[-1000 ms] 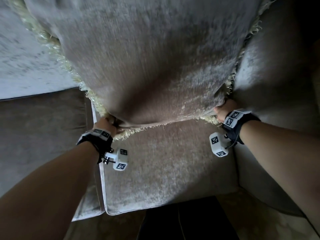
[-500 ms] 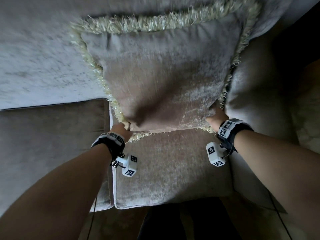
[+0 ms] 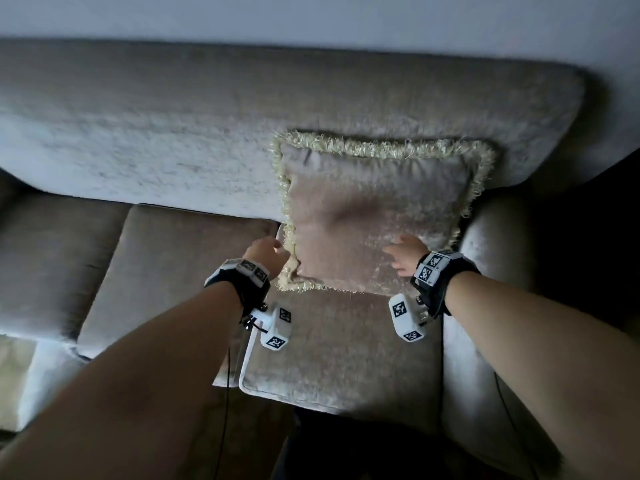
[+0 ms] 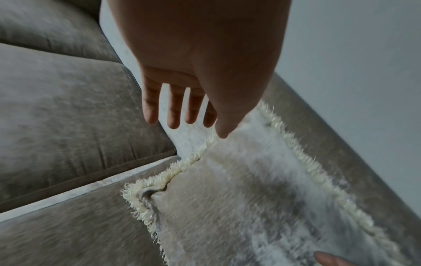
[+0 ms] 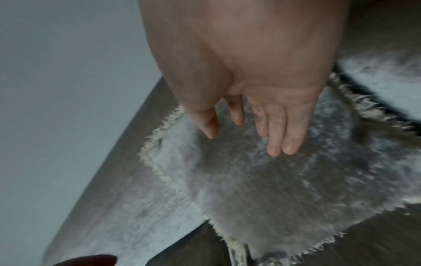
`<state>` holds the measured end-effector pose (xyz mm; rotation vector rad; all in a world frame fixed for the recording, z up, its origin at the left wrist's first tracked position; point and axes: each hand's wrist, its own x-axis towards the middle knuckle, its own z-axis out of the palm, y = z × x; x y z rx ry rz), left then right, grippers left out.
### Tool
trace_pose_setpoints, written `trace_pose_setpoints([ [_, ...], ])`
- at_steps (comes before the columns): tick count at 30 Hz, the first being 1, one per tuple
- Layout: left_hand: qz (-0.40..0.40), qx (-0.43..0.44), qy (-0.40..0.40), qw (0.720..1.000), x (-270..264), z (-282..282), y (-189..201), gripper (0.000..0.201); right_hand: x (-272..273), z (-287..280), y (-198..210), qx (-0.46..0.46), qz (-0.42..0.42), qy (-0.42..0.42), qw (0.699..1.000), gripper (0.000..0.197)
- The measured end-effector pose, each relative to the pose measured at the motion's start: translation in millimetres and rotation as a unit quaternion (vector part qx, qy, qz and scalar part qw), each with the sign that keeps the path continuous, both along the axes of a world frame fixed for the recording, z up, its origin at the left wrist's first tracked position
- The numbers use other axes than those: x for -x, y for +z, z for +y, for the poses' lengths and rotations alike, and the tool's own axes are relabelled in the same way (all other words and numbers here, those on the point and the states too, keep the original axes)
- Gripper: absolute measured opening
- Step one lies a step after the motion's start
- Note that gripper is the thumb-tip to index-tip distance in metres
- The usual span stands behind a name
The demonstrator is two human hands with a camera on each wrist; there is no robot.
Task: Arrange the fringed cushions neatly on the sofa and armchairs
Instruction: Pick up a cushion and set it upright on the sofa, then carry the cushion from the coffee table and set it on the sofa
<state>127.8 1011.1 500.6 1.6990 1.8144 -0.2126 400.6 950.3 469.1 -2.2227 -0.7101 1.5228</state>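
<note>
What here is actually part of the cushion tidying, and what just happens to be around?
Part of the job:
- fringed cushion, propped against the sofa back
- left hand, open beside its edge
- right hand, open over its front
- seat cushion beneath

Just there:
- wall
- armrest

Fringed cushion (image 3: 374,216), beige, upright against sofa (image 3: 207,133) backrest, right end.

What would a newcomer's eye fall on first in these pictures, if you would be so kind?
Most likely the fringed cushion, propped upright against the sofa backrest at the right end, beside the armrest, its pale fringe bright against the plush fabric. Next, the two bare hands: the left hand open at the cushion's lower left edge, the right hand open, fingers spread over its lower right face.
</note>
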Motion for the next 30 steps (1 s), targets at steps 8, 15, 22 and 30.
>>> trace_pose_setpoints([
  [8, -0.053, -0.034, 0.203, 0.977, 90.3, -60.9, 84.5, 0.032, 92.7, 12.0, 111.3, -0.093, 0.035, 0.155, 0.983, 0.029],
  [15, -0.099, -0.078, 0.369, 0.921, 202.6, -169.3, 131.9, 0.033, 233.2, -3.2, 160.0, -0.144, 0.052, 0.290, 0.945, 0.039],
  [22, -0.114, -0.103, 0.545, 0.824, 308.9, -335.6, 143.0, 0.028, 396.4, -73.3, 168.0, -0.127, 0.100, 0.448, 0.879, 0.028],
  [30, -0.090, -0.076, 0.687, 0.717, 371.5, -572.4, 136.3, 0.031, 542.0, -241.1, 156.5, -0.081, 0.091, 0.631, 0.766, 0.019],
])
